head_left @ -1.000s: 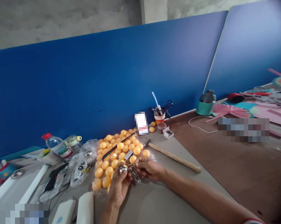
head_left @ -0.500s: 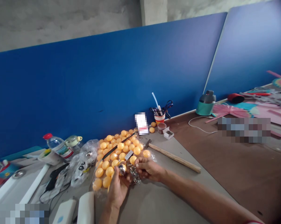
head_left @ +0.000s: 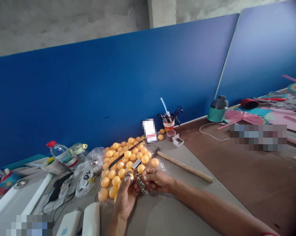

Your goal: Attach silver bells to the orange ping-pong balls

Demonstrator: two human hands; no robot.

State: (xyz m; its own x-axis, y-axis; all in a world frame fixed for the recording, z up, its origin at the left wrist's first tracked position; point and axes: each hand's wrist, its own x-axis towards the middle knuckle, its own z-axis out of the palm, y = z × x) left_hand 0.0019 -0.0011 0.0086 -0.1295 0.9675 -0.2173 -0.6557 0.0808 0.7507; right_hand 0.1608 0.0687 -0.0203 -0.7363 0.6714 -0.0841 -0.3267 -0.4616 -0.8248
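My left hand (head_left: 125, 198) is closed around a shiny silver ball (head_left: 129, 177), with the thumb over its front. Just right of the ball, a glittering cluster of small metal pieces (head_left: 141, 186), perhaps in clear plastic, sits between my two hands. My right hand (head_left: 158, 180) is pinched at the edge of this cluster; what lies between its fingertips is too small to tell. Under and behind both hands spread many orange balls (head_left: 116, 181) in clear plastic, with a black strap (head_left: 125, 154) across them and a small label (head_left: 136, 164) on top.
A hammer (head_left: 184, 166) with a wooden handle lies right of the balls. Behind stand a cup of pens (head_left: 168, 126), a small open box (head_left: 178, 141) and a teal jug (head_left: 216, 113). Leftward are a bottle (head_left: 64, 154), plastic bags (head_left: 85, 180) and a black glue-gun-like tool (head_left: 58, 187).
My left thumb has moved over the silver ball, covering more of it. My right hand stays pinched at the metal pieces, nearly unmoved. The view has shifted very slightly.
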